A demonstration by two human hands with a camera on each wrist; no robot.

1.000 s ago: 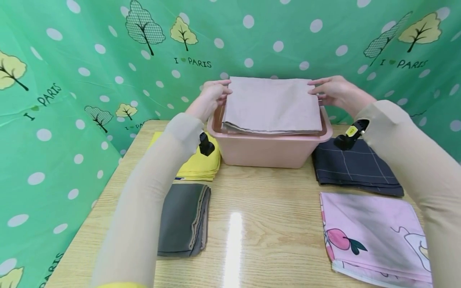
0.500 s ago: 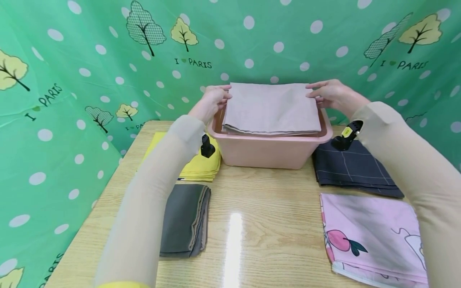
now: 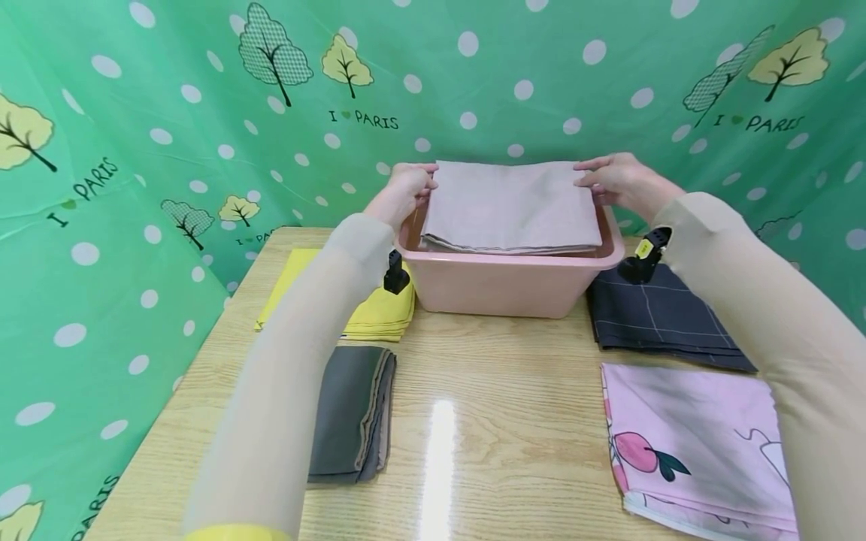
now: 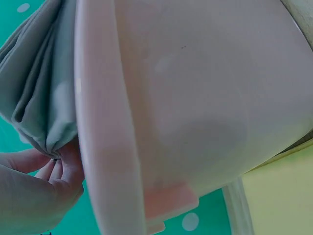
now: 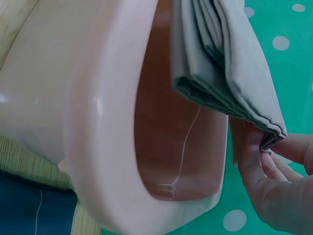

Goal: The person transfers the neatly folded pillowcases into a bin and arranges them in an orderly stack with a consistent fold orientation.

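Observation:
A folded light grey cloth [image 3: 510, 207] lies across the mouth of a pink plastic basin [image 3: 501, 285], its near edge inside the front rim. My left hand [image 3: 404, 188] pinches the cloth's far left corner; the left wrist view shows thumb and fingers [image 4: 68, 166] gathering the layered fabric just beyond the rim. At the far right corner my right hand [image 3: 622, 179] pinches the cloth too. In the right wrist view the folded layers [image 5: 220, 63] hang over the basin's opening, and part of the inner wall [image 5: 176, 152] shows beneath them.
Yellow folded cloth [image 3: 379, 308] and dark grey folded cloth [image 3: 348, 413] lie on the wooden table [image 3: 494, 421] at left. A navy checked cloth [image 3: 663, 315] and a pink printed cloth [image 3: 697, 443] lie at right. A green dotted curtain [image 3: 473, 75] hangs close behind the basin.
Both hands have lowered the cloth's far edge toward the basin and drawn slightly closer together. The basin and the folded cloths on the table have stayed in place.

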